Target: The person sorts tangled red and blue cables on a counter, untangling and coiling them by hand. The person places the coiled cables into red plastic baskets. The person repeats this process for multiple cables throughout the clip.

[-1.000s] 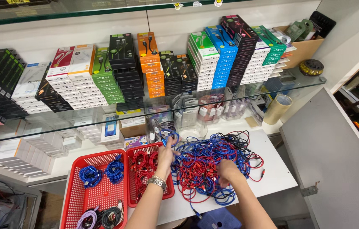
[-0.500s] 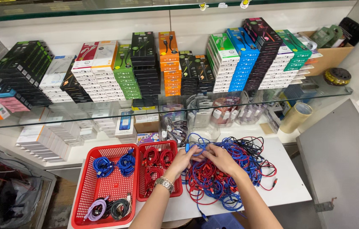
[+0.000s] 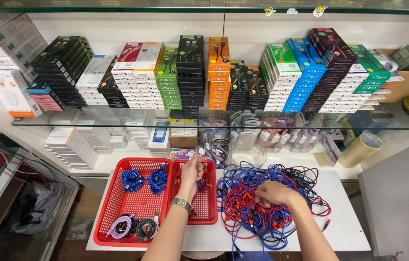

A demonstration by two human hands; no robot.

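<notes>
Two red baskets stand side by side on the white table, to the left of a big pile of cables. The pile is a loose tangle of red, blue and some black cables, and it lies just to the right of the smaller basket.

The larger red basket, the one farther left of the pile, holds two coiled blue cables at its back and coiled pale purple and black cables at its front corner. The smaller red basket, touching the larger one, holds red cable coils.

The left hand, with a metal watch on the wrist, is over the smaller basket, left of the pile; its fingers are closed on a cable, but I cannot tell which colour. The right hand lies on top of the pile, fingers curled down into the cables.

Behind the pile, a glass shelf carries rows of stacked flat boxes: black and white ones at the left, then green, black and orange ones, then green, blue, dark and green ones at the right. To the right of the pile, near the shelf, lies a roll of brown tape.
</notes>
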